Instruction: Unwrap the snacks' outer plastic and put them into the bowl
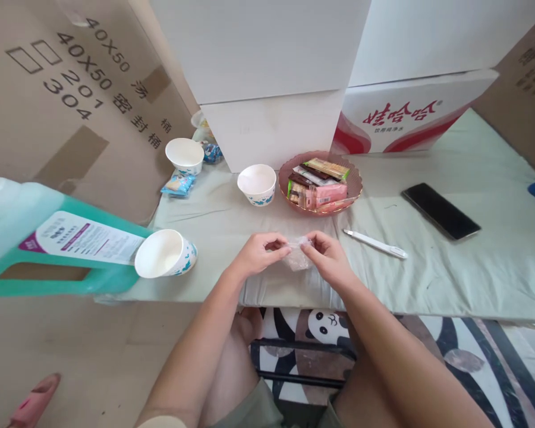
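Note:
Both my hands meet over the front edge of the low table (pixel 450 279). Between them is a small clear plastic packet (pixel 298 255). My left hand (pixel 261 251) pinches its left end with closed fingers. My right hand (pixel 325 252) pinches its right end the same way. What the packet holds is too small to make out. A pink scalloped dish (pixel 356 181) with several snack packets sits just behind my hands. A white pen-like tool (pixel 374 244) lies to the right of my right hand.
White paper bowls stand at the middle (pixel 257 184), back left (pixel 184 156) and, on its side, front left (pixel 164 254). A green jug (pixel 49 249) lies at left. A black phone (pixel 440 210) lies at right. Cardboard boxes (pixel 71 89) and white boxes (pixel 271 77) line the back.

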Motion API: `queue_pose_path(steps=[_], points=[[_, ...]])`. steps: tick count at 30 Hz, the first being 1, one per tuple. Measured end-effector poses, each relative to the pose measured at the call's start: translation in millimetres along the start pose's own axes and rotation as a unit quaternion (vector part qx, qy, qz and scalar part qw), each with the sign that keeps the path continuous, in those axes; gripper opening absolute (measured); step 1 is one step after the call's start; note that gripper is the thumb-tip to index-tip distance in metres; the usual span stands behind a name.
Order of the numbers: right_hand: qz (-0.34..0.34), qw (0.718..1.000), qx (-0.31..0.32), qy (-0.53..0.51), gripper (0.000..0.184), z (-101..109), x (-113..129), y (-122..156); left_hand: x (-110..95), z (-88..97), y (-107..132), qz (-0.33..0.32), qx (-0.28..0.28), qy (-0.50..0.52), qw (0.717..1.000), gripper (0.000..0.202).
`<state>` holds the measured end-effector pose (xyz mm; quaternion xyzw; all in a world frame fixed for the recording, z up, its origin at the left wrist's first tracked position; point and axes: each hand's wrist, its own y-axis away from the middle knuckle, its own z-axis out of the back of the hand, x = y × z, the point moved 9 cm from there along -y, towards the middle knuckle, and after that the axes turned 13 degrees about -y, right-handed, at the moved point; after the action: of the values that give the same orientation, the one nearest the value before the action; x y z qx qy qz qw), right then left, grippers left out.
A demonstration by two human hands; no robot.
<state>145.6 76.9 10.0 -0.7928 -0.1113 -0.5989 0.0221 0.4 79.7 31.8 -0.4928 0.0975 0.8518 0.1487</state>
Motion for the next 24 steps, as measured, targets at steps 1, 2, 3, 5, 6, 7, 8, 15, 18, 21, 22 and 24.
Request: queue_pose_path(steps=[1, 2, 3, 5, 6, 7, 8, 15, 18, 21, 22, 24], points=[[0.011, 1.000, -0.008, -0.010, 0.031, 0, 2, -2, -1, 6.1, -2, -0.003, -0.025, -0.006, 1.000, 0.021], [0.018, 0.999, -0.013, -0.024, 0.031, 1, 3, -3, -2, 16.6, -5, -0.005, -0.062, -0.014, 0.998, 0.020], [0.021, 0.999, -0.017, -0.037, 0.032, 1, 2, -5, -4, 31.6, -8, -0.005, -0.107, -0.024, 0.994, 0.018], [0.011, 0.998, -0.032, -0.045, 0.033, 2, -2, -7, -10, 71.2, -14, 0.000, -0.204, -0.045, 0.978, 0.021], [0.001, 0.998, -0.040, -0.041, 0.033, 4, -6, -7, -15, 92.3, -20, 0.000, -0.243, -0.060, 0.968, 0.026], [-0.009, 0.998, -0.046, -0.035, 0.032, 5, -9, -7, -21, 113.0, -28, -0.004, -0.277, -0.081, 0.958, 0.027], [-0.016, 0.998, -0.051, -0.030, 0.031, 6, -12, -7, -31, 132.4, -37, -0.024, -0.310, -0.139, 0.940, 0.021], [-0.044, 0.998, -0.052, -0.006, 0.030, 2, -24, -11, -10, 124.3, -152, 0.000, -0.073, -0.429, 0.900, 0.023], [-0.051, 0.998, -0.045, 0.008, 0.030, -4, -26, -15, 23, 87.3, -172, 0.070, 0.110, -0.444, 0.886, 0.024], [-0.063, 0.997, -0.047, 0.006, 0.029, -9, -28, -20, 22, 75.5, -176, 0.080, 0.170, -0.436, 0.880, 0.023], [-0.066, 0.997, -0.050, 0.004, 0.029, -10, -28, -21, 17, 76.7, -174, 0.082, 0.174, -0.435, 0.880, 0.022], [-0.067, 0.996, -0.057, 0.004, 0.029, -12, -26, -23, -1, 84.9, -166, 0.078, 0.150, -0.414, 0.894, 0.021]])
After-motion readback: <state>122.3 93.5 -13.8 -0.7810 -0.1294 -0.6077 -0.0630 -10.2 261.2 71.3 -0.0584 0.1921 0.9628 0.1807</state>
